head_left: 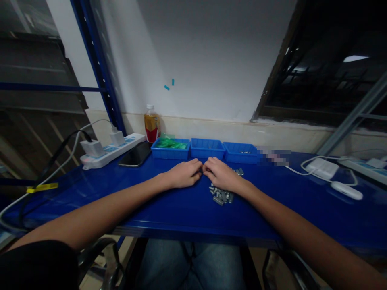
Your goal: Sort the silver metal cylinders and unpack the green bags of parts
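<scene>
Wall [217, 60]: painted pale above and banded in cream below; the blue table is set before it.
Blue table [175, 211]: the surface on which the hands and all small items are supported.
Power strip [99, 159]: laid at the left; two white adapters [92, 148] are plugged into it.
Blue trays [207, 154]: three, arranged in a row beyond the hands. Green material is held in the left tray [171, 154]; a few small pieces are seen in the right tray [240, 158]; the contents of the middle one cannot be made out.
Left hand [185, 174]: fingers curled inward, tips brought close to those of the other hand; whether anything is gripped cannot be told.
Right hand [220, 173]: likewise half-closed, thumb and fingers bent together; any held piece is hidden.
Bottle [151, 125]: stood upright behind the left tray, amber contents, white cap.
Phone [135, 155]: laid flat between power strip and left tray.
Metal pieces [223, 196]: heaped loosely on the table beneath and around the right wrist, partly covered by it.
Tape scraps [173, 82]: two, stuck to the wall.
</scene>
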`<state>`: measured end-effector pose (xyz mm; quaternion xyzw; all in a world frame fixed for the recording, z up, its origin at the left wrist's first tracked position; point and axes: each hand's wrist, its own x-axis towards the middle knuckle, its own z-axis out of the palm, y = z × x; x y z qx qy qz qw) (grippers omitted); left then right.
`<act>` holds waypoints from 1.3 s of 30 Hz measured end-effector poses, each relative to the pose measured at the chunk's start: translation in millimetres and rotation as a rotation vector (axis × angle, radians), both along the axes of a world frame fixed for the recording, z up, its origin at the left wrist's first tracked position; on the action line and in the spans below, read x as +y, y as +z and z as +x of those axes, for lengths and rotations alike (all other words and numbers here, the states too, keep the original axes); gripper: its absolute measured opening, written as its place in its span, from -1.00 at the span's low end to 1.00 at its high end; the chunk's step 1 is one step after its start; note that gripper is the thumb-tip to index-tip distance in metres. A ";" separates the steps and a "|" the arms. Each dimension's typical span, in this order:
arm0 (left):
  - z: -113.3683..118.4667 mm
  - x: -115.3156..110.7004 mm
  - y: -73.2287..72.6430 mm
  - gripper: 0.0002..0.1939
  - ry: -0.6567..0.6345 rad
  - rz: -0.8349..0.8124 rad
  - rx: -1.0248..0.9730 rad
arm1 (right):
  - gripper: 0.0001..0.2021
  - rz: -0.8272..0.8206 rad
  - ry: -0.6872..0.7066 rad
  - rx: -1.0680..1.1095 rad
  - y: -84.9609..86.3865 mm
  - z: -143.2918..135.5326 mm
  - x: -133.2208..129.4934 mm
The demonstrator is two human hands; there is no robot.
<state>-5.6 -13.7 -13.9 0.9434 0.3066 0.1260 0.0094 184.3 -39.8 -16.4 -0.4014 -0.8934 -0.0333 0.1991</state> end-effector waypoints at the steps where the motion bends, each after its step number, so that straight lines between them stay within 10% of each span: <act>1: 0.0 -0.4 0.4 -0.86 -0.002 0.007 0.006 | -0.93 0.014 0.007 0.016 -0.1 -0.1 0.0; 16: 1.6 -4.4 -2.3 -0.76 -0.014 -0.047 -0.223 | -0.97 -0.115 -0.011 0.366 8.1 -6.7 -8.0; 39: 6.1 -14.4 5.3 -0.86 -0.046 -0.176 -0.503 | -0.83 0.025 -0.024 0.316 11.5 -14.3 -21.0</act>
